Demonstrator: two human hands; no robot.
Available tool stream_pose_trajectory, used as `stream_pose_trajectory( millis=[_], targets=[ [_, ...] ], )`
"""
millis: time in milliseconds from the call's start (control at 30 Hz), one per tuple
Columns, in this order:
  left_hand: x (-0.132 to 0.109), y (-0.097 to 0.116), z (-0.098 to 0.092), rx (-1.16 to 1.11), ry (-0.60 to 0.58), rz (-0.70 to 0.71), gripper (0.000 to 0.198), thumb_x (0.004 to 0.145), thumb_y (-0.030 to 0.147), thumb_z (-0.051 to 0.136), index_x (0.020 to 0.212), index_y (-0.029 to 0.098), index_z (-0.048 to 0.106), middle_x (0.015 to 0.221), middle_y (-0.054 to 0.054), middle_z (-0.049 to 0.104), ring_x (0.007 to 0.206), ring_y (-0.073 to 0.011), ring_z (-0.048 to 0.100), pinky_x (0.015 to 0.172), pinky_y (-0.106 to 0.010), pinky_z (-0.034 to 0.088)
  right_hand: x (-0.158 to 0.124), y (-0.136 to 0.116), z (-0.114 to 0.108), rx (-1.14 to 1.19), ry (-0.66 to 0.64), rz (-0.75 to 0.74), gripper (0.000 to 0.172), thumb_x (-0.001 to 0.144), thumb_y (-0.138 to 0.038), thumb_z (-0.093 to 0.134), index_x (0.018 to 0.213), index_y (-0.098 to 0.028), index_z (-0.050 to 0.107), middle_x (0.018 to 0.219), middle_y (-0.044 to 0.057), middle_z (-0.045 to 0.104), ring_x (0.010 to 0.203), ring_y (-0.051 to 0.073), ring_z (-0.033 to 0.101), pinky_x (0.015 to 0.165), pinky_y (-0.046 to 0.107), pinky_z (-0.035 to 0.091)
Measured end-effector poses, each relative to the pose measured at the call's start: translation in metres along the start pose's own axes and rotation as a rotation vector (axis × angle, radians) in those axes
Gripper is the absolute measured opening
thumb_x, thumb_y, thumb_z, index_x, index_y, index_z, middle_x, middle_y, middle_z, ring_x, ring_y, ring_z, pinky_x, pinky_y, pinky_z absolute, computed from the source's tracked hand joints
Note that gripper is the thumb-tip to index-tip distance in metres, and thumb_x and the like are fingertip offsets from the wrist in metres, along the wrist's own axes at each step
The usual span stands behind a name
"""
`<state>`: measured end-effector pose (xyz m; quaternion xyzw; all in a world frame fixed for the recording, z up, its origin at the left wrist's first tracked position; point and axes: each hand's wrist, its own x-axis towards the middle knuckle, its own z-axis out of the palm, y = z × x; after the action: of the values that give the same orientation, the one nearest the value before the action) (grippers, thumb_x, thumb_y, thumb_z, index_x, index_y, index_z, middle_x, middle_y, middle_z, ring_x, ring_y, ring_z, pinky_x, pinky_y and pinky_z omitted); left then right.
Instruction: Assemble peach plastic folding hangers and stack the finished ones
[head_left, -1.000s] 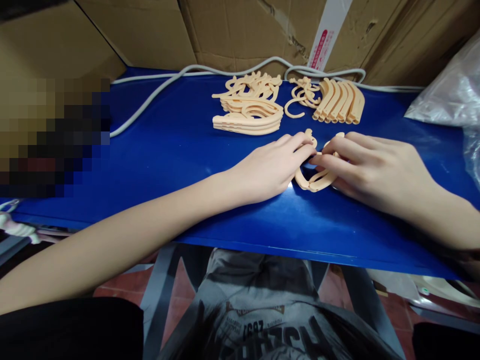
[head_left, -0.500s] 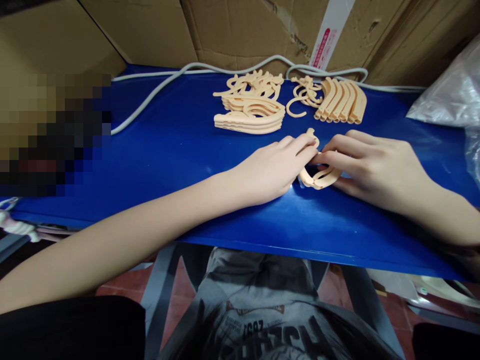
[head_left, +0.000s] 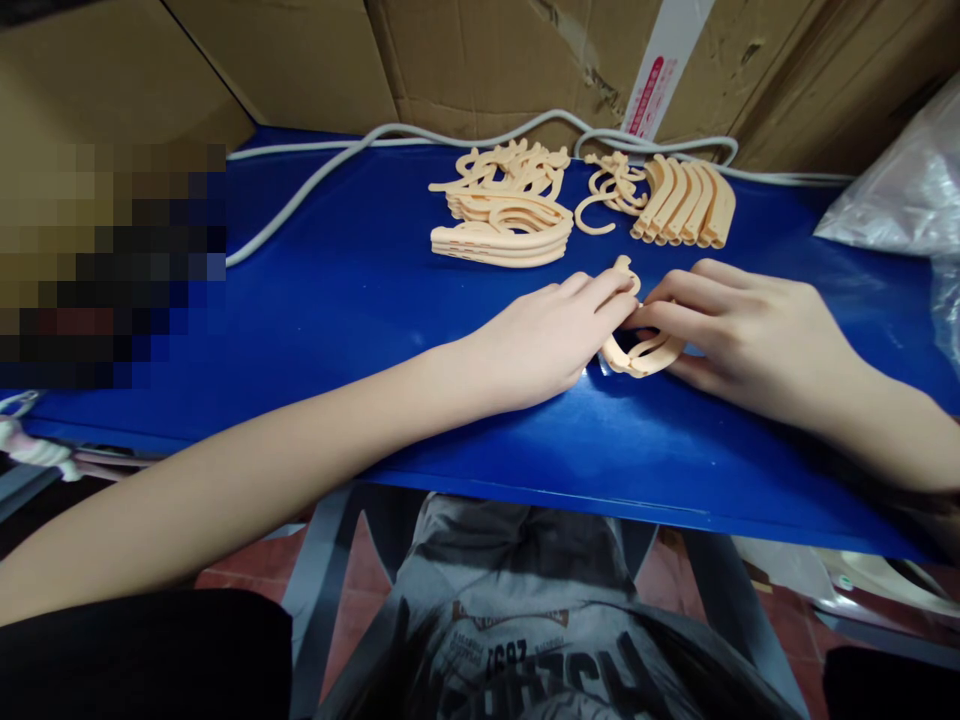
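A peach-coloured plastic folding hanger (head_left: 640, 361) is held low over the blue table, its curved arms folded together toward me. My left hand (head_left: 564, 325) grips its left side, fingers closed round it. From the right, my right hand (head_left: 739, 330) pinches it near the middle, its fingertips meeting those of my left hand. A rounded end of the hook (head_left: 624, 268) pokes out above the fingers. The centre of the hanger is hidden behind my fingers.
Behind my hands lie a stack of folded hangers (head_left: 501, 240), a heap of hanger pieces (head_left: 517, 170), loose hooks (head_left: 616, 185) and a row of curved hanger arms (head_left: 686, 205). A white cable (head_left: 300, 205) runs along cardboard (head_left: 480, 70). A clear plastic bag (head_left: 889, 185) sits right.
Both hands keep their hold on the hanger with almost no movement. The whole view has shifted very slightly.
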<state>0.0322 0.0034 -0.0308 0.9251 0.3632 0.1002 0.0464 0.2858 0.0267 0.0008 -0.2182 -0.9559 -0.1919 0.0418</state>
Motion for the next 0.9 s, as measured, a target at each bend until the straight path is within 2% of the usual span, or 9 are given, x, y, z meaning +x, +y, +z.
stream_pose_trajectory(
  millis=[233, 433, 667, 800, 900],
  targets=[
    [-0.0017, -0.0023, 0.0028, -0.004, 0.015, 0.001, 0.070, 0.101, -0.003, 0.039, 0.170, 0.007, 0.047, 0.188, -0.020, 0.040, 0.157, -0.0356, 0.058, 0.134, -0.054, 0.053, 0.0029, 0.0000, -0.0021, 0.065, -0.066, 0.040, 0.041, 0.117, -0.032, 0.038, 0.113, -0.024, 0.077, 0.110, 0.014, 0.077, 0.097, 0.031, 0.065, 0.085, 0.045, 0.052],
    [0.0003, -0.0002, 0.0000, 0.018, -0.021, -0.015, 0.072, 0.101, -0.003, 0.039, 0.172, 0.005, 0.045, 0.190, -0.021, 0.036, 0.159, -0.0367, 0.056, 0.135, -0.053, 0.053, 0.0016, 0.0018, 0.0038, 0.047, -0.001, 0.000, 0.040, 0.118, -0.033, 0.036, 0.113, -0.025, 0.075, 0.111, 0.012, 0.076, 0.096, 0.030, 0.065, 0.084, 0.043, 0.052],
    [0.0004, 0.0013, -0.0004, 0.023, -0.014, -0.003, 0.072, 0.101, -0.004, 0.038, 0.172, 0.004, 0.045, 0.190, -0.021, 0.037, 0.157, -0.0369, 0.058, 0.133, -0.055, 0.054, 0.0033, -0.0003, -0.0014, 0.036, -0.075, 0.029, 0.040, 0.118, -0.032, 0.035, 0.114, -0.026, 0.075, 0.113, 0.014, 0.077, 0.097, 0.030, 0.065, 0.087, 0.044, 0.054],
    [-0.0007, 0.0008, 0.0001, 0.037, -0.040, -0.011, 0.075, 0.099, -0.005, 0.040, 0.173, 0.004, 0.044, 0.192, -0.021, 0.034, 0.158, -0.0378, 0.056, 0.134, -0.054, 0.053, 0.0034, 0.0004, -0.0020, 0.047, -0.054, 0.023, 0.040, 0.118, -0.033, 0.037, 0.115, -0.026, 0.076, 0.111, 0.013, 0.077, 0.094, 0.030, 0.065, 0.085, 0.044, 0.053],
    [-0.0015, -0.0006, 0.0016, 0.026, -0.012, -0.002, 0.076, 0.098, -0.005, 0.039, 0.173, 0.004, 0.044, 0.191, -0.022, 0.036, 0.157, -0.0379, 0.057, 0.130, -0.056, 0.056, 0.0027, 0.0019, 0.0004, 0.034, -0.038, 0.000, 0.041, 0.118, -0.034, 0.036, 0.117, -0.024, 0.076, 0.111, 0.013, 0.077, 0.093, 0.030, 0.065, 0.084, 0.044, 0.052]
  ],
)
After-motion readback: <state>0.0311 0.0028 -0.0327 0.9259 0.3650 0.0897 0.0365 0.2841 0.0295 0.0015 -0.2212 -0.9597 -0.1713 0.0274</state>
